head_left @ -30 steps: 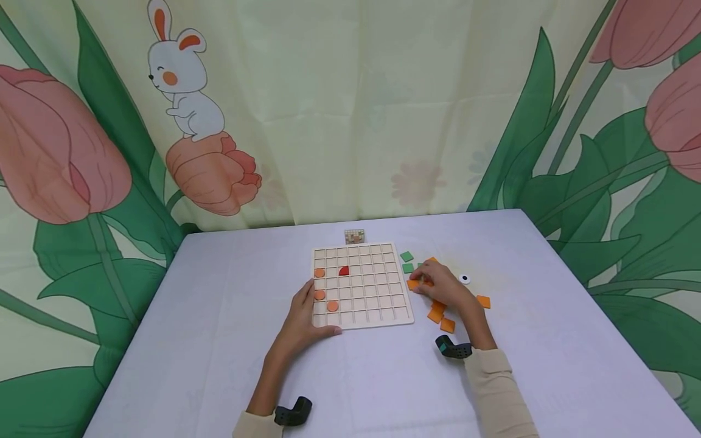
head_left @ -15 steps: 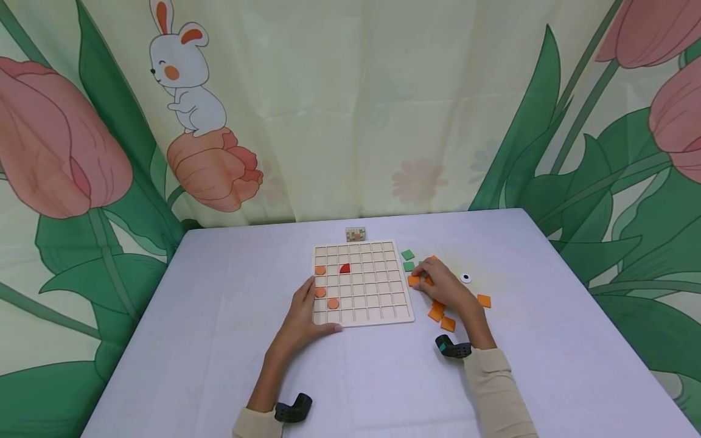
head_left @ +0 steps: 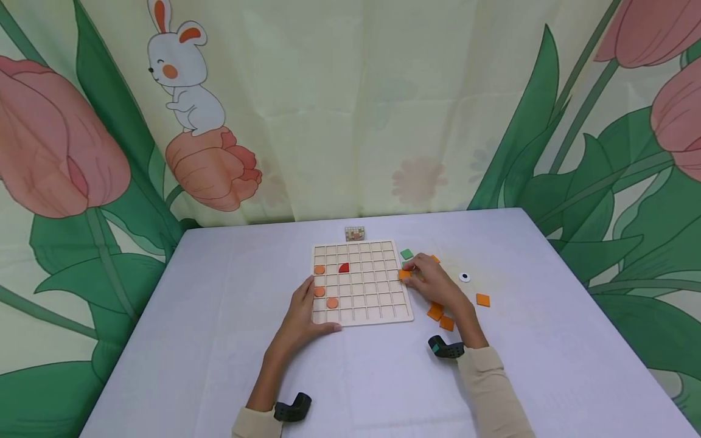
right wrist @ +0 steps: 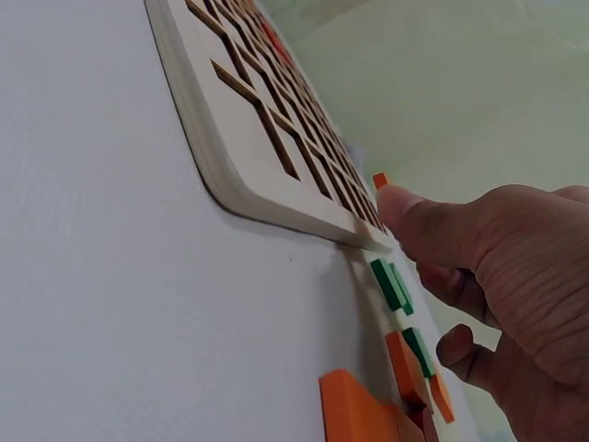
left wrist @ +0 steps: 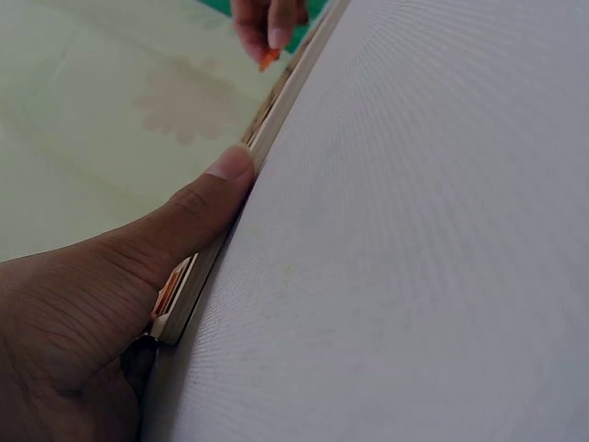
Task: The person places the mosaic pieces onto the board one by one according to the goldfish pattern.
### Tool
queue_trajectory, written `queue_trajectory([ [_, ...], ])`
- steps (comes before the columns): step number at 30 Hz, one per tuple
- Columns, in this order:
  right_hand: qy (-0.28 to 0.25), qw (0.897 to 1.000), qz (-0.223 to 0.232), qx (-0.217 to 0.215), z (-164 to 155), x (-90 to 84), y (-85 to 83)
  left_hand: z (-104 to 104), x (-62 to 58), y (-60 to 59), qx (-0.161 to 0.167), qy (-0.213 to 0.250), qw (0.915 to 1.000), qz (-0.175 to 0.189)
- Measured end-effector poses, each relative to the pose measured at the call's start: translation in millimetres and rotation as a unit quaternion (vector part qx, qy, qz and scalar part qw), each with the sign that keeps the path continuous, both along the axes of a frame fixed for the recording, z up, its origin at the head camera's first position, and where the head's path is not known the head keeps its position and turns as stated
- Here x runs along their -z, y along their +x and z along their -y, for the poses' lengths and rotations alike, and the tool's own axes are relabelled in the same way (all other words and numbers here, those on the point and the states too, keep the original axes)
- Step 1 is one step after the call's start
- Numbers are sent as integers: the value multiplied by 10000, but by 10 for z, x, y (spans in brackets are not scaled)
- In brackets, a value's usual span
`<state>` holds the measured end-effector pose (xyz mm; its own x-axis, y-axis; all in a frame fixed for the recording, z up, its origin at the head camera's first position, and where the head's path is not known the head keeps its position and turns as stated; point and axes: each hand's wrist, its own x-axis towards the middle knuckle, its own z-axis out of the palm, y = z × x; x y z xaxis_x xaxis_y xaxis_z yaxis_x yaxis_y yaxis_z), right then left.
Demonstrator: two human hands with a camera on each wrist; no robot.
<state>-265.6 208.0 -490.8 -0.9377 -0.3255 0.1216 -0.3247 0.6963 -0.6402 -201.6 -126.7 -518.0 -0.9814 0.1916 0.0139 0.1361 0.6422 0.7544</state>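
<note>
The left hand, thumb spread wide from the fingers, touches the near left corner of the pale wooden grid board on the white tablecloth; the right hand pinches a flat orange square tile at the board's right edge.

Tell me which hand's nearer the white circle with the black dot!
Right. The right hand is left of the white circle, pinching an orange piece by the right edge of the board. The left hand is across the board, holding its near left corner.
</note>
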Motion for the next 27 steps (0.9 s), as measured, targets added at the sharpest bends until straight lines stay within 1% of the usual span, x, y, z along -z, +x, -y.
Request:
queue_trajectory([
  [11,-30,9996,91,-247,408,-68,-32,8,-27,-1,5,-14,10000,-87],
  [14,19,9995,102,-298,522,-65,-44,7,-35,-3,3,-29,10000,-57],
  [22,100,9980,-21,-624,807,-47,-51,2,-29,3,-12,-96,9999,63],
  [27,174,9970,-97,-748,972,-15,-78,6,-21,0,17,-157,9999,49],
])
